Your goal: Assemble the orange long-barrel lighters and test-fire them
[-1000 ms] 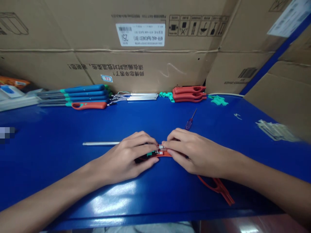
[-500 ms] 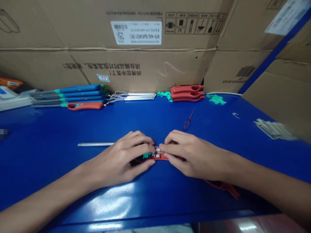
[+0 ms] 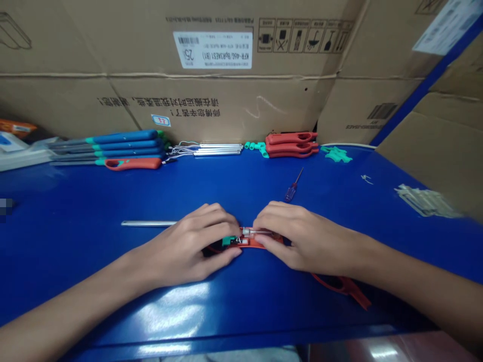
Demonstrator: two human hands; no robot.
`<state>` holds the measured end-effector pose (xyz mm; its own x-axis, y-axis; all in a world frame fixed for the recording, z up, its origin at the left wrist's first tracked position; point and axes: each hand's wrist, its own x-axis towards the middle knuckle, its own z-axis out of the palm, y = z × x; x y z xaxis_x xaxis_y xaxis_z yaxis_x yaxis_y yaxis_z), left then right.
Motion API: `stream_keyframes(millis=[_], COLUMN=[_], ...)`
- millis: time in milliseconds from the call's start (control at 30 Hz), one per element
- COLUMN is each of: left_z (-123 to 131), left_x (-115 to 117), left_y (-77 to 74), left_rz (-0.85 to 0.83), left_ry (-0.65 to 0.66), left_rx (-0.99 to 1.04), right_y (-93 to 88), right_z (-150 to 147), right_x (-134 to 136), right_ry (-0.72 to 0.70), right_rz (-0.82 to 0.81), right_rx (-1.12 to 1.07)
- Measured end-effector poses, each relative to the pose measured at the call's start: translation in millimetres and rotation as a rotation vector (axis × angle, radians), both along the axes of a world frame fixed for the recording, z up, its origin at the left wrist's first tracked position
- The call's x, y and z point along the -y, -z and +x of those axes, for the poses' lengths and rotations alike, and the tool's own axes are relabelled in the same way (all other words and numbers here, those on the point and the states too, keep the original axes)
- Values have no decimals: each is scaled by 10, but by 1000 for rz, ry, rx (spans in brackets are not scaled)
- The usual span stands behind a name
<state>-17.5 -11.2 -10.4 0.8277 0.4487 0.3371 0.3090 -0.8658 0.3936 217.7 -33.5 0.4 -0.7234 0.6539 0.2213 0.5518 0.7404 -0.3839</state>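
Observation:
My left hand (image 3: pixel 199 244) is closed around the left part of an open red lighter handle half (image 3: pixel 257 243), resting low over the table. Beside its fingertips sit a green trigger piece (image 3: pixel 228 241) and a small white part (image 3: pixel 246 232) inside the handle. My right hand (image 3: pixel 302 236) grips the handle's right part, thumb and fingers at a clear piece lying in it; its fingertips are partly hidden. A thin silver tube (image 3: pixel 147 223) sticks out leftward from behind my left hand. Below my right wrist lies another red handle half (image 3: pixel 345 287).
A purple-handled screwdriver (image 3: pixel 291 191) lies beyond my right hand. Along the back are blue-handled lighters (image 3: pixel 128 146), silver tubes (image 3: pixel 219 149), red handles (image 3: pixel 289 146) and green pieces (image 3: pixel 337 154). Clear parts (image 3: pixel 426 201) lie at right. Cardboard (image 3: pixel 241 100) walls the back.
My right hand's fingertips have drawn back slightly to the right, baring more of the white part and the clear piece. The left hand stays in place.

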Motion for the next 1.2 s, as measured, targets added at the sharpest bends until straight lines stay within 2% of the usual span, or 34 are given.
stream_keyframes(millis=[300, 600, 800, 1200], left_z=[2, -11, -33, -30], left_x=[13, 27, 25, 48], left_y=[-13, 10, 21, 2], left_rz=[0, 29, 101, 206], left_ry=[-16, -59, -64, -55], left_rx=[-15, -34, -14, -20], right_y=[12, 45, 32, -27], right_z=[-7, -9, -2, -10], right_x=[4, 1, 15, 18], right_ry=[4, -14, -11, -10], right_rz=[19, 110, 192, 249], right_rx=[-17, -25, -21, 16])
